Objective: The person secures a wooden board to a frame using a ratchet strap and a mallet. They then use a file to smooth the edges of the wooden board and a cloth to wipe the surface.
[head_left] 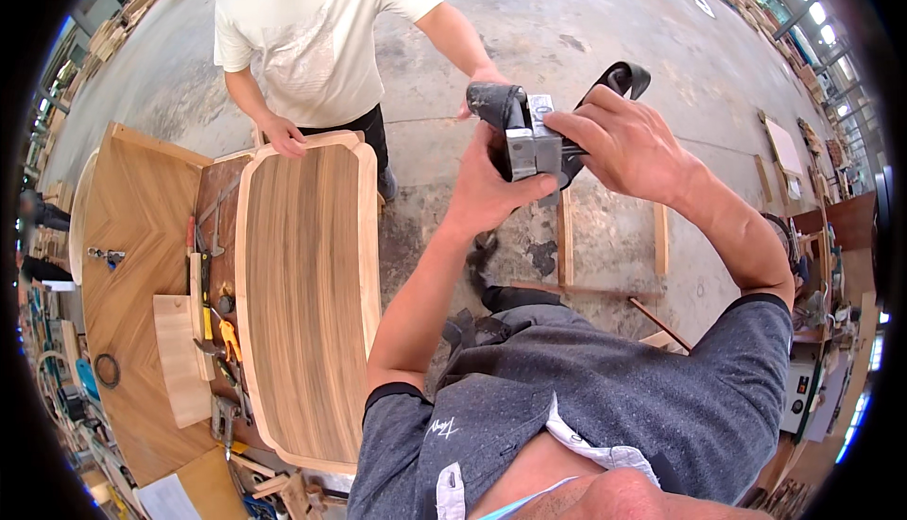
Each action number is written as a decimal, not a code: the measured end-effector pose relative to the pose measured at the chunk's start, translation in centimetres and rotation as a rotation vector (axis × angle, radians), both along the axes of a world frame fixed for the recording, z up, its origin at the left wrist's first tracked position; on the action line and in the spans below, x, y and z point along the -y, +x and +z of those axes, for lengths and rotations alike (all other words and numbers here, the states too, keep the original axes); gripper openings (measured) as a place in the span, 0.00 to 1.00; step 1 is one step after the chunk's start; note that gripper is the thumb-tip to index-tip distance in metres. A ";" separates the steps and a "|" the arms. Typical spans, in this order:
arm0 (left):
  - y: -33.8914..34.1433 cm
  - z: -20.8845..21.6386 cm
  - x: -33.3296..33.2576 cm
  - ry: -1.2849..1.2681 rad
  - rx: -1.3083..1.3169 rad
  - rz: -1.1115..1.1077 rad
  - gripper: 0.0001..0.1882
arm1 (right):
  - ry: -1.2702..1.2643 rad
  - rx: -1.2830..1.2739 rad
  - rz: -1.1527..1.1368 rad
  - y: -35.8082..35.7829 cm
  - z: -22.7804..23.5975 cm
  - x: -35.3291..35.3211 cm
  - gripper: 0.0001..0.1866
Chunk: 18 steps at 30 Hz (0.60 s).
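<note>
Grey strap tool (531, 137) is held up at chest height over the floor, clamped between left hand (491, 189) from below-left and right hand (609, 137) from the right, black strap trailing up-right, both equally near

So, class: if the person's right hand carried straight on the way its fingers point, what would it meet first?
The right hand points left, fingers already on the grey tool. Beyond that lies the left hand, gripping the tool from below. Depth is hard to judge.
</note>
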State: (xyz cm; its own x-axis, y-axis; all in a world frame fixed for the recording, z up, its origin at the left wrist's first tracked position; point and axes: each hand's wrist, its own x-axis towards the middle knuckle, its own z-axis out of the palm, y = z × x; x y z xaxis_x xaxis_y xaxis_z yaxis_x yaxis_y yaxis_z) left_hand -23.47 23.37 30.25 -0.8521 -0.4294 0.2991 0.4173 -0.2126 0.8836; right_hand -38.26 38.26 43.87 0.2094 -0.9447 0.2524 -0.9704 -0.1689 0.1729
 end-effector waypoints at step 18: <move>6.6 -4.6 0.3 0.473 0.158 0.082 0.24 | 0.844 1.446 -0.238 -3.9 -4.3 -4.6 0.60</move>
